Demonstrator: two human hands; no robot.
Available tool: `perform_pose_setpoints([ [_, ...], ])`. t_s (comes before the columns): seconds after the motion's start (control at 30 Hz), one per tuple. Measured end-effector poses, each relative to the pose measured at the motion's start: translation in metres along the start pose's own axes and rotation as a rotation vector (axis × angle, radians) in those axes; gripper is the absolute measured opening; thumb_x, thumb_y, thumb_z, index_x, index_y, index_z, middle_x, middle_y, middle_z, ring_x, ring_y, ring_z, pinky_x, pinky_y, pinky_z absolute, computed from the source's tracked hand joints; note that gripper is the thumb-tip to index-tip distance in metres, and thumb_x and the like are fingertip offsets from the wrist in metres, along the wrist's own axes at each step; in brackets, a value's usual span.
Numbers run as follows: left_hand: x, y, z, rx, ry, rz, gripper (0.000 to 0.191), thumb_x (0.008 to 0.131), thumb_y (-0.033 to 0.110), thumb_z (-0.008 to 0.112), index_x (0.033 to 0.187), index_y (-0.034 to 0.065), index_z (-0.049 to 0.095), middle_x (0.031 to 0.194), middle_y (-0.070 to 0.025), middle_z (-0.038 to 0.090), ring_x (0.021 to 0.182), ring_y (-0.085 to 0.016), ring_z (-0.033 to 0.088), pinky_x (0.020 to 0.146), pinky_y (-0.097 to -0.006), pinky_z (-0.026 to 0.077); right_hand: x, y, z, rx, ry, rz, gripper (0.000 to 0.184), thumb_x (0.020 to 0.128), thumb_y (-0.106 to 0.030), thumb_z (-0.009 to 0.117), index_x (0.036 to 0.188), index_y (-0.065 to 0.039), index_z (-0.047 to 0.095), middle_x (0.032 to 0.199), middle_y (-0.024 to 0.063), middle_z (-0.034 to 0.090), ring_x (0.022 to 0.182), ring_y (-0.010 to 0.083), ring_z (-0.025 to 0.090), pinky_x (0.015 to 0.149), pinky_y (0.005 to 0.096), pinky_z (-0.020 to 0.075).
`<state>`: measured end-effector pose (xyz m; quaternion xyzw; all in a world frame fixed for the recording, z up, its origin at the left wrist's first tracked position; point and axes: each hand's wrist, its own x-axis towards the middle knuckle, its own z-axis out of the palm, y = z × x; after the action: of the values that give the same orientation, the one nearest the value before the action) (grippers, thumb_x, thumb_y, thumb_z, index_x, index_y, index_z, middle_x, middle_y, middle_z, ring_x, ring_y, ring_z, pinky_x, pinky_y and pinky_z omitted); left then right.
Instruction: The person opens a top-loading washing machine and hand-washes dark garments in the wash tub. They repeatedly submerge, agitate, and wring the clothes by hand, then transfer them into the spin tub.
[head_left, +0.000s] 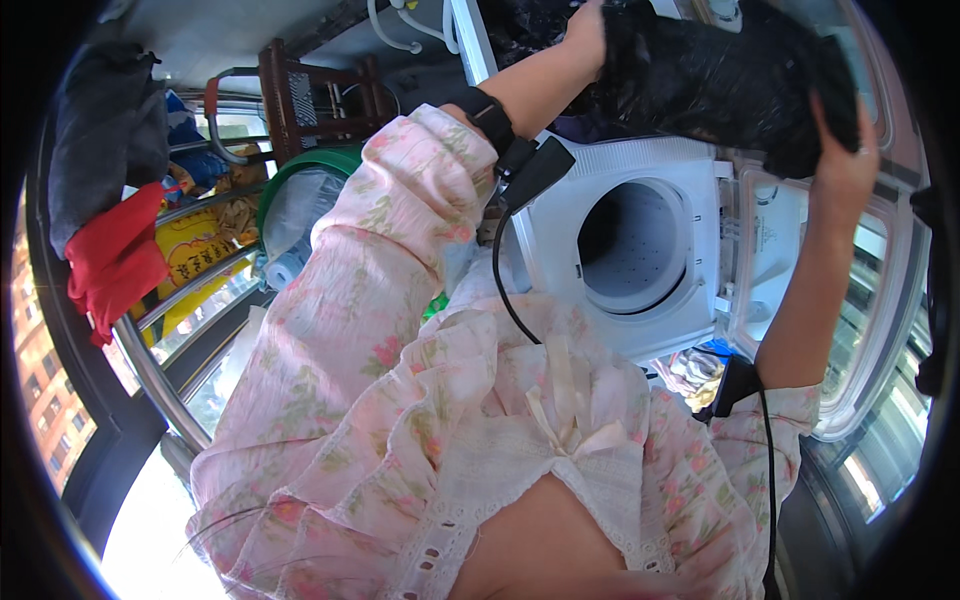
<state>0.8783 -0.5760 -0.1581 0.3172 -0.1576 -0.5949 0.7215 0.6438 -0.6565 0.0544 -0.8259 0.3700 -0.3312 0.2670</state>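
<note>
A black wet-looking garment (697, 82) stretches between my two hands, above a white twin-tub washing machine (551, 217). My left hand (589, 34) grips its left part over the wash tub, where more dark cloth (517, 37) lies. Bunched at the far right, the other end is in my right hand (847, 154), with the fingers around the fabric. Below the garment, the round spin tub (634, 247) is uncovered and its perforated inner wall shows. Its hinged lid (772, 247) is swung up to the right, beside my right forearm.
Black straps hold devices with cables on both arms, one a black box (538, 174). Left of me are a green plastic-lined bin (274, 187), a brown chair (277, 112) and a metal railing (146, 367) bearing a red cloth (116, 255). Hoses (394, 37) hang at the top.
</note>
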Motion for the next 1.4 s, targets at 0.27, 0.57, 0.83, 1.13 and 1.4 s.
perform_pose_setpoints([
  [0.27,-0.083,0.041,0.144,1.442,0.274,0.481,0.021,0.077,0.006,0.063,0.098,0.0038,0.063,0.091,-0.0214,0.069,0.091,-0.039,0.068,0.078,-0.0477,0.056,-0.148,0.098,-0.015,-0.221,-0.308,0.086,0.069,0.070,0.001,0.077,0.134,-0.005,0.053,0.130,0.0164,0.059,0.122,0.0293,0.056,0.106,0.0366,0.0401],
  [0.57,-0.148,-0.052,0.160,1.584,-0.432,0.347,0.016,0.077,0.011,0.063,0.093,0.0079,0.064,0.088,-0.0079,0.065,0.091,-0.029,0.060,0.072,-0.0423,0.055,-0.212,0.137,0.000,-0.282,-0.723,0.386,0.044,0.083,-0.010,0.071,0.125,-0.004,0.058,0.119,0.0156,0.064,0.111,0.0284,0.062,0.093,0.0370,0.0478],
  [0.83,-0.159,-0.073,0.102,1.799,-0.733,0.268,0.027,0.075,0.012,0.066,0.101,0.0038,0.066,0.105,-0.0145,0.058,0.106,-0.033,0.050,0.089,-0.0542,0.048,-0.095,0.068,0.082,-0.123,-0.370,0.070,0.032,0.084,-0.027,0.074,0.102,-0.002,0.068,0.096,0.0110,0.063,0.088,0.0226,0.065,0.083,0.0332,0.0502],
  [1.13,-0.088,-0.025,0.019,1.710,0.061,0.332,0.038,0.071,0.017,0.079,0.106,0.0137,0.068,0.095,-0.0094,0.066,0.088,-0.027,0.066,0.076,-0.0367,0.055,-0.118,0.051,0.120,-0.655,-0.467,0.077,0.061,0.067,-0.038,0.084,0.116,-0.009,0.062,0.118,0.0144,0.049,0.114,0.0334,0.046,0.094,0.0431,0.0451],
  [1.4,-0.024,-0.041,-0.020,1.766,-0.305,0.157,0.044,0.067,0.001,0.072,0.108,0.0118,0.062,0.101,-0.0150,0.068,0.098,-0.036,0.065,0.085,-0.0414,0.054,-0.127,0.035,0.137,-0.735,-0.441,0.081,0.051,0.074,-0.035,0.077,0.116,-0.010,0.065,0.124,0.0162,0.047,0.121,0.0344,0.041,0.095,0.0512,0.0401],
])
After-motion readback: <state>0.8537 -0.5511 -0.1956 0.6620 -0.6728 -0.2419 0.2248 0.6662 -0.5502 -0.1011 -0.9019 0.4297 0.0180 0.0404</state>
